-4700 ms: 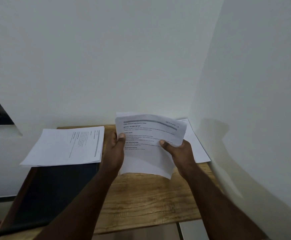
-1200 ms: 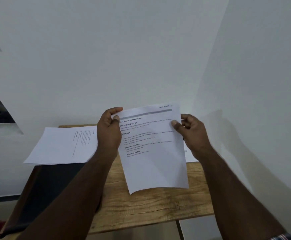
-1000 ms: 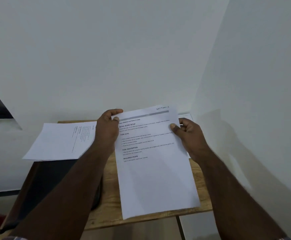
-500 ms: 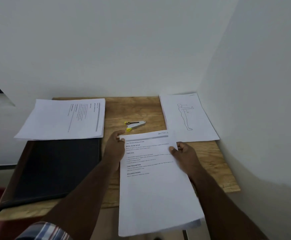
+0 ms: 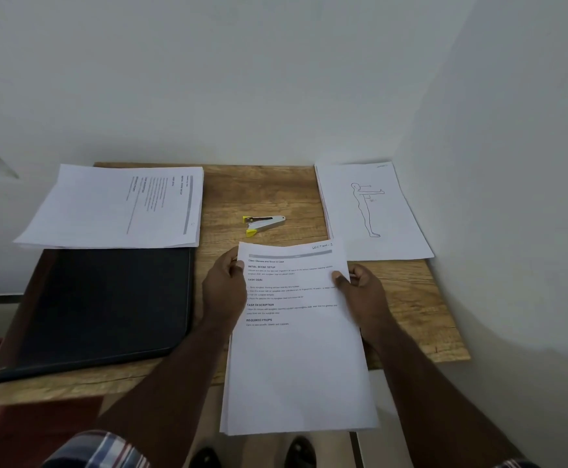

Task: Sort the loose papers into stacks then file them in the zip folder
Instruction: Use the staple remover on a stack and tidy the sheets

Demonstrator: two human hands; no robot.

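The left hand (image 5: 223, 290) and right hand (image 5: 363, 292) are each pinching a side of the white printed paper sheaf (image 5: 297, 349). It is hanging over the wooden table's (image 5: 421, 319) front edge.

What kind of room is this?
Probably a home or office work corner: a small wooden desk pushed against plain white walls, with stacked papers, a black zip folder and a stapler.

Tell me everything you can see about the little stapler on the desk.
The stapler is small, with a silver metal body and yellow plastic at its left end. It lies on its side on the wooden desk, jaws slightly apart, long axis running left to right. It sits between the left paper stack and the figure-drawing stack, beyond the held sheets. Nothing but the desk touches it.
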